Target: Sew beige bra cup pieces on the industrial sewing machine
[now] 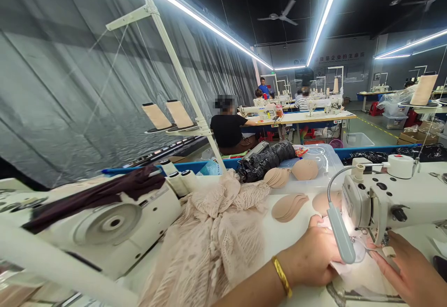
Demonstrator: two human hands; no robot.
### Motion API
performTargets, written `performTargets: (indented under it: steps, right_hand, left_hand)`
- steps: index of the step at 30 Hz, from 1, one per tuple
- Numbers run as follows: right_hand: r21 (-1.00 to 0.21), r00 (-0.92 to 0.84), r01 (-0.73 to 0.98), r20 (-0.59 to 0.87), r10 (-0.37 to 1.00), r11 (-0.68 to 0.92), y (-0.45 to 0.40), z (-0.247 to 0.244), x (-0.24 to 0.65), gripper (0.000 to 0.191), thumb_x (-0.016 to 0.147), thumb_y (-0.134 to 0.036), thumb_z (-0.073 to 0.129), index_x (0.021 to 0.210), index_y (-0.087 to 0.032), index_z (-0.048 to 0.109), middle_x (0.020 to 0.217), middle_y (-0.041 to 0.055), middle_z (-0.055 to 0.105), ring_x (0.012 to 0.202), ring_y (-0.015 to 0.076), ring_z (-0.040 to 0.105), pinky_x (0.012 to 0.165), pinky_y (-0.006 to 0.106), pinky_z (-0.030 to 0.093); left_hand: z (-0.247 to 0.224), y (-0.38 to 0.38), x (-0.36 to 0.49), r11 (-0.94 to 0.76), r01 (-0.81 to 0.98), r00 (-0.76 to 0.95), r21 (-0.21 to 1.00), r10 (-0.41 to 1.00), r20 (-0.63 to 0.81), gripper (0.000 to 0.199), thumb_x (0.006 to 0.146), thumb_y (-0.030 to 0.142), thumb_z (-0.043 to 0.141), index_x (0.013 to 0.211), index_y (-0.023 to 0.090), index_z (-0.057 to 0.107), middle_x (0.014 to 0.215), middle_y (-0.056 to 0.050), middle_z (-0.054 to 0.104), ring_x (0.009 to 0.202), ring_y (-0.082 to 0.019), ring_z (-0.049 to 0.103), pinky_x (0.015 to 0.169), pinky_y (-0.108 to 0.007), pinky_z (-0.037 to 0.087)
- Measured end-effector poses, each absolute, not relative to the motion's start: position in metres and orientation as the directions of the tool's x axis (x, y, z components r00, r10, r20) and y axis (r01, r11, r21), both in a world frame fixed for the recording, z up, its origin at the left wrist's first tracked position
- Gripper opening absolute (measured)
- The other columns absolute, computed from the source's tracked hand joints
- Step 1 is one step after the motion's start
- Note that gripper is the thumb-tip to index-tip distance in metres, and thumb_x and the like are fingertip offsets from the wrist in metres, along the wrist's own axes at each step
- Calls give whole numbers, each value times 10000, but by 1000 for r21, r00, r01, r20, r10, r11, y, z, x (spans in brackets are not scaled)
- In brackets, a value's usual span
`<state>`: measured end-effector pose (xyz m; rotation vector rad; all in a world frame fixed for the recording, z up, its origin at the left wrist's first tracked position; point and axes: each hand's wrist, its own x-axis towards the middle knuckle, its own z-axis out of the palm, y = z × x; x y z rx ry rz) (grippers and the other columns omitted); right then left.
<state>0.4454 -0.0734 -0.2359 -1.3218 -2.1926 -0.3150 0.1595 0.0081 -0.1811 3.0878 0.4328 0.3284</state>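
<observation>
- Head view: I see pale fabric (359, 276) beneath the sewing machine (359, 200), near right.
- Left hand (316, 256) curls at its left edge, right hand (408, 265) lies opposite; I can't tell whether either pinches.
- I'd keep it flat, tension even.

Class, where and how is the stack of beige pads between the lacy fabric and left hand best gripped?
Probably pinch the stack of beige pads by its broad left end, from the near side: overlapping layers taper rightward to narrow tips.
</observation>
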Motion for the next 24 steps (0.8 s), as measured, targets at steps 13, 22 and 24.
performTargets:
  steps: [13,22,24]
  right_hand:
    - [1,-452,808,642,619,589,-73,-221,446,179,1112,-334,483,1175,-266,637,958,23,841,810,218,828,689,263,667]
    - [0,-455,790,670,586,614,-75,-228,441,269,1128,-373,477,1063,-283,723,971,14,846,830,212,827,738,294,667]
    - [-6,-486,769,644,591,639,-76,-225,439,246,1116,-330,468,1141,-283,708,932,9,825,763,189,804,653,260,632]
  left_hand:
    - [-186,6,159,-947,310,916,82,321,240,93,850,174,676,901,226,619,999,27,747,909,-221,641,872,-440,295]
    - [-192,-2,158,-946,324,910,-8,310,274,130,963,241,584,839,202,575,925,-2,696,840,-211,556,895,-480,271]
    - [-192,-7,157,-952,303,919,-49,278,278,108,969,263,576,877,209,588,917,7,686,826,-214,549,896,-487,273]
